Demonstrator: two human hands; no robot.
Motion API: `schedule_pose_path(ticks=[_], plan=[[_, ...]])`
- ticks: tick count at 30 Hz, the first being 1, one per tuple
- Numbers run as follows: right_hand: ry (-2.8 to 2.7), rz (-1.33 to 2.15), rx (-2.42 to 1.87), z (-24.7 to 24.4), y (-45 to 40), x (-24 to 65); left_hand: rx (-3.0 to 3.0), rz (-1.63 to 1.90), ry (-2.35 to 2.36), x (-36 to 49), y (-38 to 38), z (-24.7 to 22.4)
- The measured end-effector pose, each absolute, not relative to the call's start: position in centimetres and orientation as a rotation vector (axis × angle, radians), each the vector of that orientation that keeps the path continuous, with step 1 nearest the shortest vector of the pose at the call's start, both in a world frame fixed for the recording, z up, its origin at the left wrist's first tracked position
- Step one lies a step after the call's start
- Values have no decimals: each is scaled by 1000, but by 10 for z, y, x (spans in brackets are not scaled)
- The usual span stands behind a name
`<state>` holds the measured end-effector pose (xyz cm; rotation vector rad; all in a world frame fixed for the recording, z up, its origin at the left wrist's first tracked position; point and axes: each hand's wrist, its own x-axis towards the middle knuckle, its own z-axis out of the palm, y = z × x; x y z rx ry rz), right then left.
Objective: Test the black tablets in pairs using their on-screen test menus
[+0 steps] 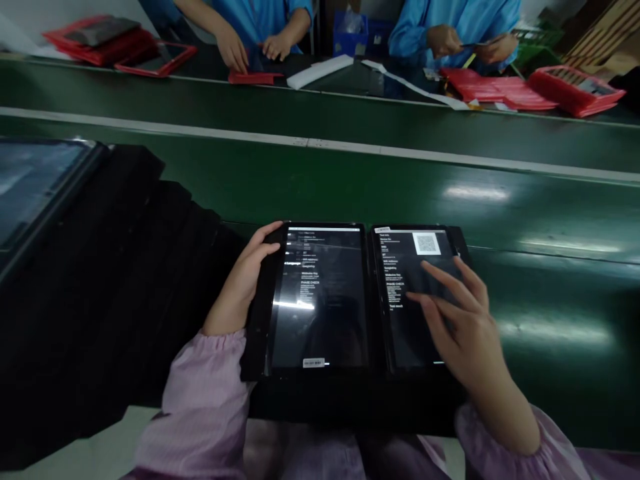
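Observation:
Two tablets lie side by side in front of me, both showing white text on dark screens. My left hand [245, 280] grips the left tablet [325, 320] at its upper left edge, thumb on the near side of the rim. That tablet has a small barcode label at its bottom. Over the right tablet [407, 340] is my right hand [465, 320], fingers apart and holding nothing. Its fingertips are at the screen; whether they touch it I cannot tell. A QR code shows at that screen's top. Black material lies around and under both tablets.
At my left rises a tall stack of black sleeves [165, 267] with another tablet [37, 180] on top. A green belt [320, 177] with pale rails runs across. Beyond it, two people in blue handle things among red pouches [500, 88] and a white strip [320, 72].

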<state>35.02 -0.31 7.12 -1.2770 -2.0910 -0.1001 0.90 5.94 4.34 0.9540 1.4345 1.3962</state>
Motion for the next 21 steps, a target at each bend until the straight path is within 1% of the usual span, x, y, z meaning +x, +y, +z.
schedule_pose_path(ticks=[5,14,21], plan=[[-1973,-84,-1377,74,-6,363,997,1362,1447,8,58,44],[-2002,-38,-1348,75,-6,362,1020,1300,1453,5,57,47],[-1995,-76,-1346,93,3,368,1061,1141,1538,11,48,58]])
